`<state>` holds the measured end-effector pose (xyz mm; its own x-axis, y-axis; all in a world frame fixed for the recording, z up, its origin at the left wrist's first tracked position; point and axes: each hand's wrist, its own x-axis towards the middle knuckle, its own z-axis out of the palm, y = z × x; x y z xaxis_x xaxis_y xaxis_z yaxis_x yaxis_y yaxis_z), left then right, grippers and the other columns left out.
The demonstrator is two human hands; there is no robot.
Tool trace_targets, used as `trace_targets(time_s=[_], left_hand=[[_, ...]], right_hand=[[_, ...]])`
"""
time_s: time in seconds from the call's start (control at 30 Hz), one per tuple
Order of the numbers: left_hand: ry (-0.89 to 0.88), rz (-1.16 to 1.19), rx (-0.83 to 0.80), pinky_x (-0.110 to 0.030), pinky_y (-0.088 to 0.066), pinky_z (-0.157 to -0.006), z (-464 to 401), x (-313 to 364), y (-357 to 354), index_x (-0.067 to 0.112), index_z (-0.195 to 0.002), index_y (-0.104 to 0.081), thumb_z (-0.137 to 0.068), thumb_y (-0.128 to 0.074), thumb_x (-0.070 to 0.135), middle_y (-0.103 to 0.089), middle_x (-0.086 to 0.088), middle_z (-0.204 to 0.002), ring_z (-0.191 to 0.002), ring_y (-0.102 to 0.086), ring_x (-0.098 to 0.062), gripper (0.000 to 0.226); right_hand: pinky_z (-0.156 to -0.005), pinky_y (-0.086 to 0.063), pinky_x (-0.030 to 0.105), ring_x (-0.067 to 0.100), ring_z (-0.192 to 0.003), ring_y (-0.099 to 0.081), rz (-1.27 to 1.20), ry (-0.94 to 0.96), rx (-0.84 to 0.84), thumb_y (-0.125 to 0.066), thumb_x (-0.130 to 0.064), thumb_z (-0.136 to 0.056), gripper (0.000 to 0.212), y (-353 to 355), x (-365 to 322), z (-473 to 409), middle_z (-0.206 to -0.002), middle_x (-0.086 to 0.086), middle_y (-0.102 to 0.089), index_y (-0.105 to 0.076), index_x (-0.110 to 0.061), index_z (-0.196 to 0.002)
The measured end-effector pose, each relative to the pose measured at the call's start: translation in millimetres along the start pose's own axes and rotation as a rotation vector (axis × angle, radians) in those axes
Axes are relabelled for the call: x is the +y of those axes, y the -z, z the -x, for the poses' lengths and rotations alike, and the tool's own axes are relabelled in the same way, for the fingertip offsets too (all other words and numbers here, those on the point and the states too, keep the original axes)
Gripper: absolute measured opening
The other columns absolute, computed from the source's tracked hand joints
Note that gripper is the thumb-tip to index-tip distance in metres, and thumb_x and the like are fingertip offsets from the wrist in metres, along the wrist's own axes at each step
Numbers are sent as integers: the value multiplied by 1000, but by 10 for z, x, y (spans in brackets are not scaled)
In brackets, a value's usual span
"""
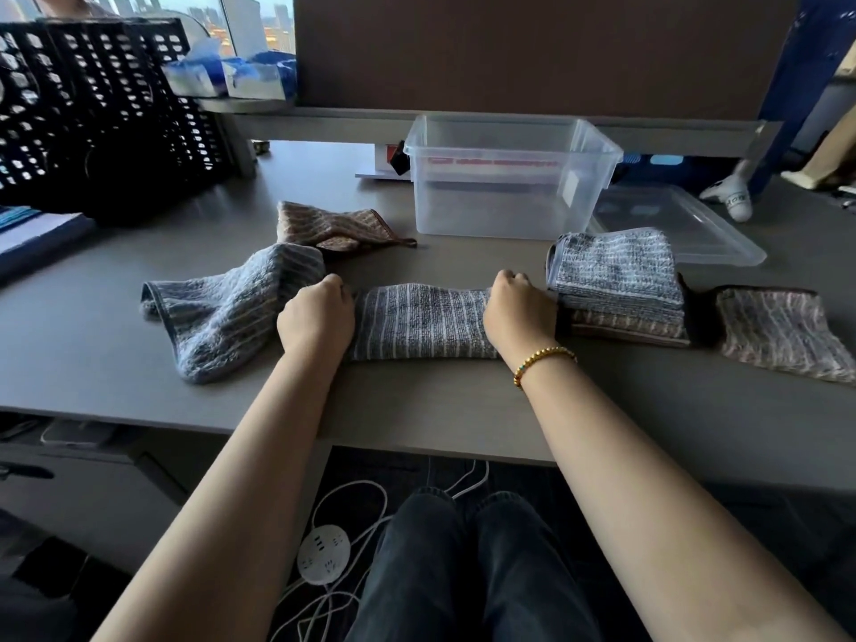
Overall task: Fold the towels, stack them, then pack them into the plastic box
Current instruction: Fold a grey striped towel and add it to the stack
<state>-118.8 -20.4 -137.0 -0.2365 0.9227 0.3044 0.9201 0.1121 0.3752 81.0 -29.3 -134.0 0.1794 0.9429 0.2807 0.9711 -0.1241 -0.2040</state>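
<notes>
A grey-blue striped towel [421, 322] lies folded into a strip at the middle of the desk. My left hand [317, 315] grips its left end and my right hand [519, 308] grips its right end, fingers curled. To the right sits a stack of folded towels [616, 280], a blue one on top of brownish ones. A crumpled blue towel [222, 312] lies at the left, a crumpled brown towel [333, 224] behind it, and another brown towel [783, 335] at the far right. The clear plastic box [509, 178] stands open at the back.
The box's clear lid [685, 224] lies flat to the right of the box. Black perforated file holders [92, 108] stand at the back left. A brown partition closes the desk's far side. Under the desk edge [417, 437] are a power strip and white cables.
</notes>
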Motion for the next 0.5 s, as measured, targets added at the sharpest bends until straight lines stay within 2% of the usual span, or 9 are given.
trace_targets(time_s=[0.2, 0.37, 0.5], left_hand=[[26, -22, -12, -40, -45, -82, 42, -41, 62, 11, -109, -60, -90, -44, 24, -61, -20, -114, -104, -58, -41, 28], [-18, -40, -89, -35, -45, -88, 85, -24, 102, 33, -120, -60, -89, -46, 29, -60, -10, -125, -114, -56, -33, 35], [-4, 15, -23, -34, -44, -80, 52, -22, 102, 23, -107, -67, -92, -44, 34, -62, -11, -116, -106, -58, -34, 29]], right_hand=[[-86, -47, 41, 37, -108, -58, -54, -35, 14, -45, -1, -90, 26, 69, 30, 59, -120, 18, -56, -48, 0, -116], [-86, -46, 41, 38, -105, -56, -26, 10, -20, -47, 5, -88, 19, 105, 37, 84, -118, 18, -51, -58, 1, -103], [-81, -45, 39, 37, -103, -56, -110, 8, 49, -45, 8, -86, 23, 109, 30, 53, -120, 17, -50, -55, -1, -105]])
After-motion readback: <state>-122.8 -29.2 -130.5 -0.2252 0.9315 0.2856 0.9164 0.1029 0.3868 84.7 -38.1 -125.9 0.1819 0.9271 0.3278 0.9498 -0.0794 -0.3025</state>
